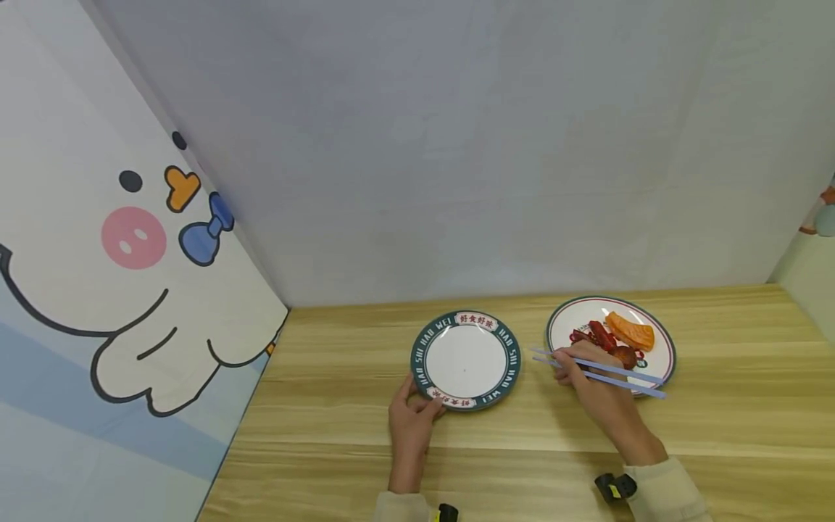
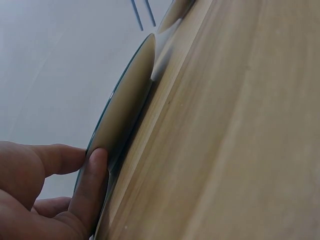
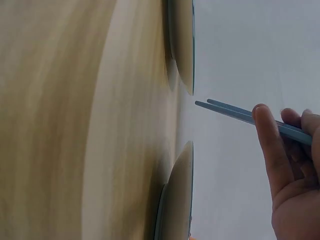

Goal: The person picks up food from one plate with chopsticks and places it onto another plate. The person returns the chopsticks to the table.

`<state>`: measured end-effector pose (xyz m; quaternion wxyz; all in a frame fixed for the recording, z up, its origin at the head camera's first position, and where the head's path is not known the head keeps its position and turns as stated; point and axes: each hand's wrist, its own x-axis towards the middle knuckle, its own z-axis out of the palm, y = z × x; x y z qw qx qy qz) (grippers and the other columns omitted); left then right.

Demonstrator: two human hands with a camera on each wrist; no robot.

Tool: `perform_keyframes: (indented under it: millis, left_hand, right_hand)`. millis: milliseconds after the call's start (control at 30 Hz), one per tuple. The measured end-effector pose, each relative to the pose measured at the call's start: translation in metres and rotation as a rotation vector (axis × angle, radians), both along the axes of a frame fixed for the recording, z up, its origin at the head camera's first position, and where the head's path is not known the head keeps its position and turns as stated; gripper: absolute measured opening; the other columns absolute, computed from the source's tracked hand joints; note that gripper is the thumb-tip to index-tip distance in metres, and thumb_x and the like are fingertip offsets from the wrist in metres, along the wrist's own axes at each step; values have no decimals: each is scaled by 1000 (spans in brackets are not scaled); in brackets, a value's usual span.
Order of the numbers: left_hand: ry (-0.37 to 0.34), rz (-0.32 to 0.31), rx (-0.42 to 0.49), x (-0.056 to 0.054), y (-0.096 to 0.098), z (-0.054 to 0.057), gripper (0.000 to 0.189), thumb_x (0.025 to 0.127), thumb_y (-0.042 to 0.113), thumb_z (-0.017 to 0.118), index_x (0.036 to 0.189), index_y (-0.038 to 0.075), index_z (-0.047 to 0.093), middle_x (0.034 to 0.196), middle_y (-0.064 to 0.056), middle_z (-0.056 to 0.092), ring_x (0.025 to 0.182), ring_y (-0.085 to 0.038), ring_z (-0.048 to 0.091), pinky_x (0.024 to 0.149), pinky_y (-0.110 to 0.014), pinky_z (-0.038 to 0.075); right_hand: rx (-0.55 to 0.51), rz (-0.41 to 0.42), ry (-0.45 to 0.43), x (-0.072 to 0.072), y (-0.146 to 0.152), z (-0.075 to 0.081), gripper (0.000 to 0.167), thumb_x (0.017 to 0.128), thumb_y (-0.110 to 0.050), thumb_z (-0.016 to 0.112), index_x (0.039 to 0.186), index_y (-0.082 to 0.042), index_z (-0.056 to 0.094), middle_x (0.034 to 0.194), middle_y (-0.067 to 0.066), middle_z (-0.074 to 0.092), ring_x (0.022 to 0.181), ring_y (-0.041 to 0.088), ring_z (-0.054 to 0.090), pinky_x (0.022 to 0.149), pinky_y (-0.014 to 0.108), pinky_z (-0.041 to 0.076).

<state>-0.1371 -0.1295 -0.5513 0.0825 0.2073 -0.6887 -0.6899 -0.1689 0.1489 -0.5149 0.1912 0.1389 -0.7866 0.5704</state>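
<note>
My left hand point(image 1: 412, 419) grips the near-left rim of a green-rimmed plate point(image 1: 465, 366), whose white middle holds no food. In the left wrist view, thumb and fingers of the left hand point(image 2: 55, 200) pinch the edge of that plate point(image 2: 125, 100). My right hand point(image 1: 596, 380) holds a pair of pale blue chopsticks point(image 1: 639, 376) above the near side of a second plate. Their tips point left into the gap between the plates, with nothing between them. In the right wrist view the chopsticks point(image 3: 230, 112) lie close together.
The second plate point(image 1: 664, 351), white with a thin coloured rim, carries an orange slice like salmon point(image 1: 629, 331), dark red pieces point(image 1: 601, 336) and a round brown piece point(image 1: 625, 357). A wooden table point(image 1: 326, 406) meets a grey backdrop point(image 1: 457, 181); a cartoon-printed sheet point(image 1: 65, 290) borders the left.
</note>
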Motion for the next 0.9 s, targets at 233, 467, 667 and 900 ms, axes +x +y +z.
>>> perform_keyframes:
  millis: [233, 467, 667, 900]
  left_hand:
    - [-7, -2, -7, 1, 0, 0, 78, 90, -16, 71, 160, -6, 38, 137, -25, 53, 86, -15, 63, 77, -26, 70]
    - [11, -10, -6, 0, 0, -1, 78, 89, -18, 69, 159, -8, 37, 136, -27, 53, 85, -15, 64, 78, -27, 70]
    - [15, -10, -12, 1, 0, -1, 78, 89, -17, 70, 159, -7, 37, 136, -26, 53, 85, -15, 64, 77, -27, 70]
    - [17, -15, -9, 0, -1, -2, 79, 89, -18, 69, 159, -8, 36, 137, -27, 52, 84, -15, 65, 77, -27, 71]
  right_hand:
    - [131, 60, 161, 3, -4, -3, 13, 92, 12, 72, 96, 4, 80, 81, 7, 68, 68, 6, 66, 57, 11, 58]
    - [293, 48, 279, 2, -5, -6, 7, 89, 6, 77, 94, 1, 79, 82, 1, 69, 70, 1, 58, 56, 10, 50]
    - [439, 43, 355, 2, -4, -9, 17, 83, 7, 82, 96, -3, 81, 90, -2, 73, 73, 2, 60, 60, 10, 52]
    - [558, 72, 438, 2, -2, -11, 11, 90, -1, 77, 100, -5, 78, 93, -4, 72, 74, 7, 66, 59, 21, 59]
